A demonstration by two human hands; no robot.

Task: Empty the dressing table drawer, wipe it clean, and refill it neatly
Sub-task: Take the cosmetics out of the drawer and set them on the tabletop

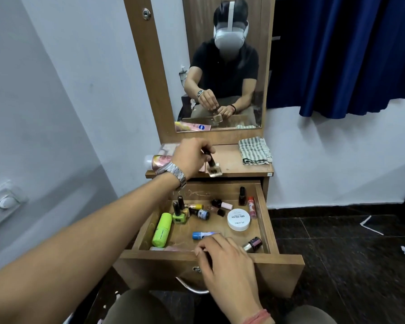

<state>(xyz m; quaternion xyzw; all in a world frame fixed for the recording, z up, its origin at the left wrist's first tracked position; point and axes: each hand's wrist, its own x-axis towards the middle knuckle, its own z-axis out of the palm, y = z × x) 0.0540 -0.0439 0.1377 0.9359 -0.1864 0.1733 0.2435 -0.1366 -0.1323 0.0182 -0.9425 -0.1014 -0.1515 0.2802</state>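
At frame centre, the left hand (192,157), a metal watch (173,174) on its wrist, pinches the black cap of a clear nail-polish bottle (213,170), whose base meets the tabletop (243,170) beside a pink tube (158,160) lying on its side. Lower down, the right hand (225,260) rests on the front edge of the open drawer (262,206), fingers loosely curled and holding nothing. Inside the drawer lie a green tube (161,229), several polish bottles, a blue stick (202,235) and a white jar (239,219). A striped cloth (255,150) sits folded at the tabletop's right, below the mirror (220,66); a blue curtain (348,50) hangs at upper right.
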